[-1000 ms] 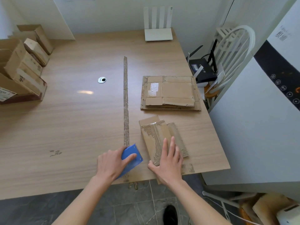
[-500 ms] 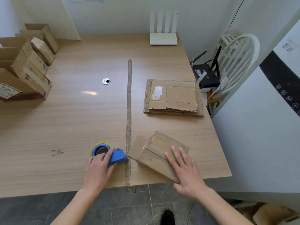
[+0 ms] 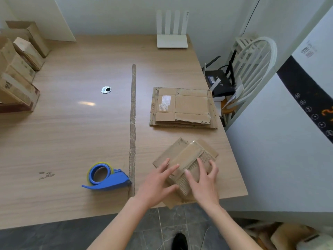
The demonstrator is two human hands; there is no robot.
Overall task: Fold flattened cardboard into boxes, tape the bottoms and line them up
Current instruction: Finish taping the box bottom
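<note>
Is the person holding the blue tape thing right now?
No, the blue tape dispenser lies alone on the table; both hands touch the cardboard box.

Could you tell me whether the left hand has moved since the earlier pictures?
Yes. The left hand has left the blue tape dispenser and crossed rightward over the table's brown strip onto the small cardboard box.

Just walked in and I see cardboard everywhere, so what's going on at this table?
A person is making boxes. Both hands, left hand and right hand, press with spread fingers on a small cardboard box near the table's front edge. The blue tape dispenser lies untouched to the left. A stack of flattened cardboard waits behind, and finished boxes line the far left.
</note>
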